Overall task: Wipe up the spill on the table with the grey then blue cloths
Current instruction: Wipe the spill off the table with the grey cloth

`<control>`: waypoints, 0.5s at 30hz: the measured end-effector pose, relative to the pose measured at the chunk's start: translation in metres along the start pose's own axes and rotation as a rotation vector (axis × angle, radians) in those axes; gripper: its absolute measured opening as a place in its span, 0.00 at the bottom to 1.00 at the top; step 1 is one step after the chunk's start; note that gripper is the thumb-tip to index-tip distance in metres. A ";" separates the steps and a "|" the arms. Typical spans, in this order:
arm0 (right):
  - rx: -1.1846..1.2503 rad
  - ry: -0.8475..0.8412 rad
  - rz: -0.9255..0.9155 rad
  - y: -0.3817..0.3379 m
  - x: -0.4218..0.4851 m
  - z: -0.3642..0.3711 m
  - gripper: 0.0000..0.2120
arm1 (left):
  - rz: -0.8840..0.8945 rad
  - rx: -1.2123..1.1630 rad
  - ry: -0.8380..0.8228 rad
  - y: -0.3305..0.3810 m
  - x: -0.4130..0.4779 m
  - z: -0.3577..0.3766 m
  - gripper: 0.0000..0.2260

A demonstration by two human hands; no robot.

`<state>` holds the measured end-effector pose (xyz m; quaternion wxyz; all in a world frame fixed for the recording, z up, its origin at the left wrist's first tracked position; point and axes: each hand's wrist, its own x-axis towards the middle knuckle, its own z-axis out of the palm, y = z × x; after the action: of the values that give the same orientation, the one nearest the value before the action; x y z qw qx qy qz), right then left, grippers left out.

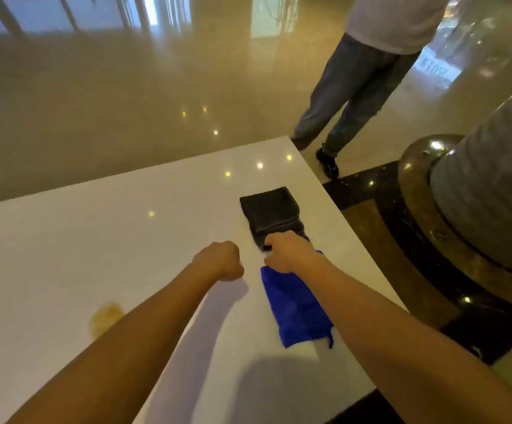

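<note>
A folded dark grey cloth (271, 214) lies near the right edge of the white table (95, 240). My right hand (288, 254) grips its near edge, fingers closed on the fabric. Just nearer to me lies a folded blue cloth (294, 310), partly under my right forearm. My left hand (222, 261) is a closed fist with nothing in it, hovering left of the cloths. A yellowish spill (106, 318) sits on the table at the lower left, partly hidden by my left forearm.
A person in grey trousers (349, 96) stands on the glossy floor beyond the table's far right corner. A large stone column with a dark round base (462, 209) rises to the right of the table edge.
</note>
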<state>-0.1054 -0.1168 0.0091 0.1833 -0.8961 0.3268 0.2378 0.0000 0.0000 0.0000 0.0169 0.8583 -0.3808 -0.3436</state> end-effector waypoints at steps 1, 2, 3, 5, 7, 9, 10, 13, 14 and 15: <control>0.035 0.042 0.013 0.011 0.010 0.000 0.17 | 0.002 -0.028 0.011 0.009 0.012 0.003 0.15; 0.087 0.096 0.036 0.020 0.019 0.000 0.16 | -0.004 -0.073 0.058 0.013 0.023 0.006 0.13; 0.127 0.149 0.055 0.029 0.030 0.002 0.16 | -0.011 -0.111 0.092 0.019 0.035 0.009 0.12; 0.178 0.256 0.088 0.038 0.047 0.002 0.17 | -0.023 -0.227 0.183 0.030 0.055 0.014 0.10; 0.199 0.392 0.098 0.044 0.067 0.004 0.20 | -0.025 -0.417 0.294 0.038 0.074 0.018 0.11; 0.205 0.483 0.116 0.047 0.083 0.005 0.26 | -0.059 -0.544 0.380 0.046 0.091 0.020 0.15; 0.214 0.475 0.129 0.048 0.093 0.005 0.29 | -0.101 -0.593 0.408 0.049 0.100 0.021 0.17; 0.292 0.388 0.213 0.050 0.114 0.008 0.35 | -0.238 -0.751 0.434 0.059 0.125 0.021 0.20; 0.337 0.389 0.245 0.051 0.119 0.008 0.35 | -0.278 -0.805 0.423 0.061 0.130 0.020 0.21; 0.417 0.401 0.276 0.052 0.124 0.008 0.33 | -0.315 -0.856 0.411 0.062 0.135 0.019 0.21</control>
<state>-0.0597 -0.2120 -0.0738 0.2612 -0.8154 0.5166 0.0071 0.0128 -0.1292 -0.0745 0.3901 0.8715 -0.0604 -0.2910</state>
